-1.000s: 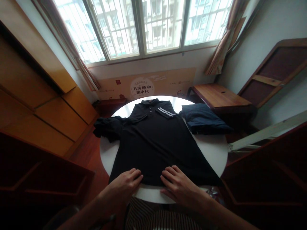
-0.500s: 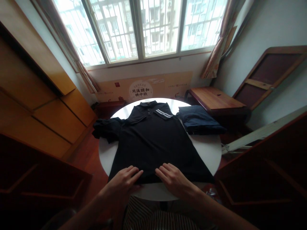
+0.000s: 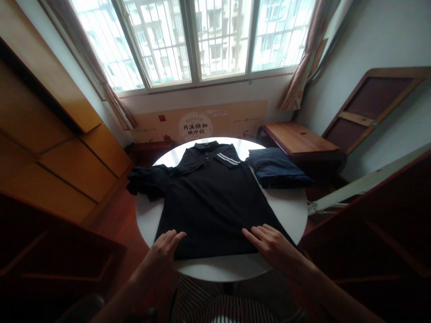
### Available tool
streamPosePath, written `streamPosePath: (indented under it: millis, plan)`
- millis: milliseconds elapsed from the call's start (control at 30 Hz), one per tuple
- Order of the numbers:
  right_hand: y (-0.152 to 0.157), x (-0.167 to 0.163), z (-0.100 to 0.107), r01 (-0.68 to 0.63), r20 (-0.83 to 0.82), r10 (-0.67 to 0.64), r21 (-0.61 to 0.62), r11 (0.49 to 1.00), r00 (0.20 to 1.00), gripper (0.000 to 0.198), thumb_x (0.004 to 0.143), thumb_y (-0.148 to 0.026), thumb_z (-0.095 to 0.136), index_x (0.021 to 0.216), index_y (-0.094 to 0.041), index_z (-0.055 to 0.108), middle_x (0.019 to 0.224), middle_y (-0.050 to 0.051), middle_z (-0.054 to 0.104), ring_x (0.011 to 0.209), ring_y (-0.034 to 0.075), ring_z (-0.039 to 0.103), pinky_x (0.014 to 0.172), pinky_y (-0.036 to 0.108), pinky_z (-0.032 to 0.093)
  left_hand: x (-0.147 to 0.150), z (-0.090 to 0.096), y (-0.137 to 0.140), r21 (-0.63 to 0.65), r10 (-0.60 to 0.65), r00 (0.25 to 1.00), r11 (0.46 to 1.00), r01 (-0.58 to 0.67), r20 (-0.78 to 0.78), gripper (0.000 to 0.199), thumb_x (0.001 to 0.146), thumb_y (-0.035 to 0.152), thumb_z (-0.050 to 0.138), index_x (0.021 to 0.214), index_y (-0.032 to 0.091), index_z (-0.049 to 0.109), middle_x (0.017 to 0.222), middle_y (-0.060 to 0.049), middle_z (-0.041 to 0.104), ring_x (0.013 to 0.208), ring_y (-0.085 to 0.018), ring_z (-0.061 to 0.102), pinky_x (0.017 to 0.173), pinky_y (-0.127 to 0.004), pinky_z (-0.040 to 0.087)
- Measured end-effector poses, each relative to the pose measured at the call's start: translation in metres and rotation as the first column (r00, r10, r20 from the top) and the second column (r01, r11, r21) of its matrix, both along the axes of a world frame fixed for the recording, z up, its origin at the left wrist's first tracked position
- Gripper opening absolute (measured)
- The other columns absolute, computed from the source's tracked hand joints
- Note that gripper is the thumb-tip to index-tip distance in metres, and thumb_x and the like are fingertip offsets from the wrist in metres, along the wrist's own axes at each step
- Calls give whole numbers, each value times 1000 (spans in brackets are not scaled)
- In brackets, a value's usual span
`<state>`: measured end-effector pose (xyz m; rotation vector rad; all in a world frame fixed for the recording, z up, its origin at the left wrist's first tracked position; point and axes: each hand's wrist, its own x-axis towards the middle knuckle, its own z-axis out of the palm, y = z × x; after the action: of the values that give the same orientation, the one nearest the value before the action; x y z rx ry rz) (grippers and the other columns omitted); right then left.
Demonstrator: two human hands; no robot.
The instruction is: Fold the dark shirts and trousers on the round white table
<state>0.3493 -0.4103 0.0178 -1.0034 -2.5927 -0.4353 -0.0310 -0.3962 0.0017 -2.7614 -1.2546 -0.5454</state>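
A black polo shirt [image 3: 208, 202] lies spread front up, collar at the far side and hem toward me. Both its sleeves are folded in over the chest; the right one shows two white stripes. My left hand [image 3: 168, 244] rests on the left part of the hem, fingers stretched out over the cloth. On the right part of the hem lies my right hand [image 3: 271, 242], its fingers also extended and pressed lightly on the fabric. Neither hand visibly grips the shirt. Beneath everything is a round white table [image 3: 222, 268].
A crumpled black garment [image 3: 148, 179] hangs partly over the table's left edge. Folded dark blue clothing [image 3: 279, 168] sits at the right. Beyond stand a wooden side table [image 3: 299, 139] and a barred window [image 3: 222, 40]. Dark wooden panels [image 3: 380, 242] flank both sides.
My hands have slid apart along the hem, the left one leftward and the right one rightward. The shirt's hem looks flatter between them. The camera view has shifted slightly.
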Motion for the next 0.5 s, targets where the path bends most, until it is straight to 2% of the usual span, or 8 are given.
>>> streamPosePath:
  millis: [100,233,367,500]
  plan:
    - [-6,19,7,8,-33,-6,69,998,999,43,83,7,39,119,-7,58,77,4,61,64,17,58,64,32,43,-8,1,-1,-11,8,998,1000,-8,56,58,72,-9,35,117,21,55,96,-4,65,85,-18,64,77,-29,57]
    - [-13,41,10,95,-54,-92,75,993,994,50,78,9,38,120,-8,57,78,5,62,63,17,58,61,30,46,-21,10,-9,135,-38,995,990,25,96,46,76,-5,39,109,22,56,89,-4,64,80,-18,64,71,-26,56]
    - [-22,57,1,171,-73,-167,55,984,983,55,72,9,38,121,-10,56,80,6,65,61,17,60,58,29,50,-32,7,-16,253,2,989,967,-40,150,36,79,-4,41,101,22,54,86,-3,65,80,-16,67,73,-25,56]
    - [-32,69,-12,178,-82,-177,2,984,981,56,71,6,40,121,-12,56,86,8,68,66,18,65,60,29,55,-36,-1,-18,223,17,987,973,-53,159,34,78,-3,39,98,22,52,86,-3,65,76,-15,67,71,-23,56]
